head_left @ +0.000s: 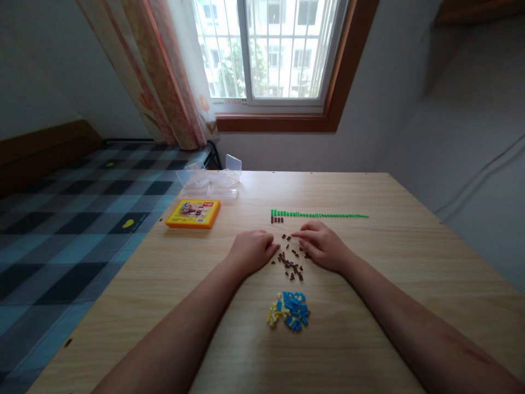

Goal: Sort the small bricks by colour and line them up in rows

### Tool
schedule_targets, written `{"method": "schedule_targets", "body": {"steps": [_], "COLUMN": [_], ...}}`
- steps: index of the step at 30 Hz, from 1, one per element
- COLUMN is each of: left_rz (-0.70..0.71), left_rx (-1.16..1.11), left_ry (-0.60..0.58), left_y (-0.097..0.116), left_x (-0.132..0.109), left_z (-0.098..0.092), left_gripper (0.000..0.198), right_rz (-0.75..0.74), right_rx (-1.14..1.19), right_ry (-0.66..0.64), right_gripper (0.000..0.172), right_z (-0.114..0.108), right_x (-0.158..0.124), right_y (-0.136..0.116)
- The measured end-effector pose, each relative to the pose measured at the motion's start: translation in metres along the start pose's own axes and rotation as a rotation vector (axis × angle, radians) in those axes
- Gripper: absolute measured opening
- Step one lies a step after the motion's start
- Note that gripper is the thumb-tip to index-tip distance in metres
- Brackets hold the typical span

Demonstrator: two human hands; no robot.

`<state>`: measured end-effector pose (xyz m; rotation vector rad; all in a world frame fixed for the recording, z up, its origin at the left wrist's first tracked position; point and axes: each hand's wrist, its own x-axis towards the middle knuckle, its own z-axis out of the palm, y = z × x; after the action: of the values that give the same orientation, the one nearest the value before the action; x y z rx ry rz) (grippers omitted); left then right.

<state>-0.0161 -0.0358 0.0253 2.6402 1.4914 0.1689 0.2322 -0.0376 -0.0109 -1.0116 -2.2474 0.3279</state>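
Small brown building bricks (292,266) lie scattered on the table between my hands. My left hand (252,250) rests to their left, curled into a loose fist with the thumb side toward them; whatever may be inside is hidden. On the right, my right hand (322,246) is open, index finger stretched out to a brown brick (289,238) at the far edge of the scatter. Beyond the hands runs a long row of green bricks (315,215). A short row of brown bricks (277,220) sits below its left end. Nearer to me is a pile of blue bricks (296,309) mixed with pale yellow bricks (272,316).
A yellow-orange box (192,213) with a printed picture lies at the table's left. Behind it stand clear plastic containers (211,183). A bed with a checked cover (74,235) adjoins the left side; a window (283,52) is ahead.
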Motion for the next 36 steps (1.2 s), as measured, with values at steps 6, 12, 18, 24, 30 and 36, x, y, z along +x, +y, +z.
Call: {"method": "schedule_targets", "body": {"steps": [6, 12, 18, 24, 30, 36], "left_rz": [-0.052, -0.070, -0.070, -0.077, -0.098, 0.106], "left_rx": [0.008, -0.011, -0.014, -0.043, -0.094, -0.166], "left_ry": [0.020, 0.046, 0.045, 0.054, 0.081, 0.205], "left_y": [0.001, -0.001, 0.002, 0.000, -0.004, -0.011], "left_x": [0.002, 0.002, 0.001, 0.000, 0.000, 0.000], "left_z": [0.001, 0.001, 0.000, -0.001, 0.001, 0.004], "left_gripper": [0.038, 0.037, 0.034, 0.032, 0.029, 0.022], "right_rz": [0.007, 0.080, 0.030, -0.036, -0.046, -0.013], "right_rx": [-0.088, -0.242, -0.300, -0.290, -0.252, -0.217], "right_ry": [-0.028, 0.121, 0.136, 0.144, 0.202, 0.158], "right_gripper": [0.035, 0.022, 0.011, 0.011, 0.015, 0.019], "right_z": [0.001, 0.004, 0.007, 0.011, 0.015, 0.008], "right_x": [0.004, 0.002, 0.013, 0.040, 0.045, 0.041], "right_y": [-0.005, -0.004, 0.011, 0.030, 0.031, 0.028]}}
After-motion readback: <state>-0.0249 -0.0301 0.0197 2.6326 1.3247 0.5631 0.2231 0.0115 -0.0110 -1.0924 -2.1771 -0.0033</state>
